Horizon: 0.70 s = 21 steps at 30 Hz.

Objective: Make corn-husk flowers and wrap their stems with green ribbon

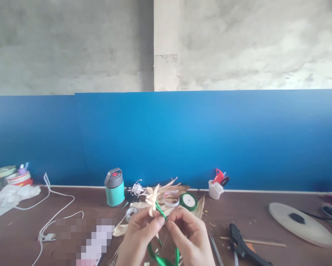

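My left hand (144, 229) pinches the stem of a cream-coloured flower (153, 197) that looks made of dried husk. Green ribbon (161, 210) is wrapped round the stem below the petals. Close against it, my right hand (186, 231) pinches the ribbon at the stem's lower end. A loose length of ribbon (163, 261) hangs in a loop beneath both hands. Just beyond the fingers lie a green ribbon spool (188, 201), a roll of clear tape (170, 199) and dried husk pieces (200, 207).
A teal flask (115, 188) stands behind left, near a white cable (63, 194). On the right are a black glue gun (239, 244), a wooden stick (261, 242), scissors (216, 251), a white cup of tools (215, 190) and a round disc (315, 231). A blue partition (182, 136) borders the table.
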Motion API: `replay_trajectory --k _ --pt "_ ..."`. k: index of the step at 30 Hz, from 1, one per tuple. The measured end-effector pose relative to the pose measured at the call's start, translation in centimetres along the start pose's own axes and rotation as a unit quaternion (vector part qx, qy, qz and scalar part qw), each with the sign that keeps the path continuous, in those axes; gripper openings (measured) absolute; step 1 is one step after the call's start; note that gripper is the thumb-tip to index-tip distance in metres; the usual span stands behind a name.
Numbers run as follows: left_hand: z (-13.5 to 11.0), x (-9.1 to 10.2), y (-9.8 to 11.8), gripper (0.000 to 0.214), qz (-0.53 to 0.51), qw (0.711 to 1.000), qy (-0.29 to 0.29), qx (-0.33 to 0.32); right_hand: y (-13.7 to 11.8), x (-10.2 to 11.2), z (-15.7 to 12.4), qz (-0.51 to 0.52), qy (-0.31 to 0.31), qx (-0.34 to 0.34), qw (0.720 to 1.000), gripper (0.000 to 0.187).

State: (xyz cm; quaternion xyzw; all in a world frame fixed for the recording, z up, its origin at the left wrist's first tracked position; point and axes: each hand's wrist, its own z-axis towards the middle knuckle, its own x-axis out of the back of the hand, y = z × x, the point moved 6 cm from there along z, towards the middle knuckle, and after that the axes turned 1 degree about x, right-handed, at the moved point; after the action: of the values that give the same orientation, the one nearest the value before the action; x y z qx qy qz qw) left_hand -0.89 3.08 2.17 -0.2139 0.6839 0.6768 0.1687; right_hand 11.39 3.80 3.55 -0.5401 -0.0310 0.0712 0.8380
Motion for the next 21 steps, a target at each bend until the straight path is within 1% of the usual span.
replay_trajectory --k 3,5,6,8,10,14,16,19,21 --pt "0.2 0.6 0.2 0.028 0.08 0.995 0.028 -0.042 -0.7 0.2 -0.1 -0.072 0.054 0.069 0.994 0.021" --pt "0.2 0.6 0.2 0.029 0.09 0.994 0.029 -0.052 -1.3 0.1 -0.3 -0.107 0.083 0.119 0.984 0.021" --pt "0.2 0.5 0.1 0.029 0.08 0.995 0.023 -0.048 -1.5 0.0 -0.3 -0.12 0.088 0.14 0.979 0.021" --pt "0.2 0.3 -0.3 0.026 0.056 0.998 0.011 -0.028 -1.6 -0.3 -0.4 -0.143 0.09 0.174 0.97 0.021" --pt "0.2 0.3 -0.7 0.023 0.034 0.999 0.009 -0.023 -1.6 -0.4 -0.4 -0.168 0.09 0.204 0.96 0.02" --pt "0.5 0.8 -1.8 0.024 -0.013 0.999 0.028 -0.017 -1.5 -0.6 -0.6 -0.227 0.099 0.26 0.933 0.018" --pt "0.6 1.0 -2.2 0.025 -0.037 0.999 0.035 -0.011 -1.5 -0.8 -0.7 -0.258 0.094 0.289 0.917 0.018" --pt "0.7 0.8 -2.3 0.025 -0.05 0.998 0.029 0.003 -1.6 -1.1 -0.9 -0.293 0.085 0.325 0.895 0.017" --pt "0.6 0.6 -2.2 0.026 -0.051 0.998 0.027 0.007 -1.6 -1.1 -1.0 -0.304 0.092 0.34 0.885 0.018"
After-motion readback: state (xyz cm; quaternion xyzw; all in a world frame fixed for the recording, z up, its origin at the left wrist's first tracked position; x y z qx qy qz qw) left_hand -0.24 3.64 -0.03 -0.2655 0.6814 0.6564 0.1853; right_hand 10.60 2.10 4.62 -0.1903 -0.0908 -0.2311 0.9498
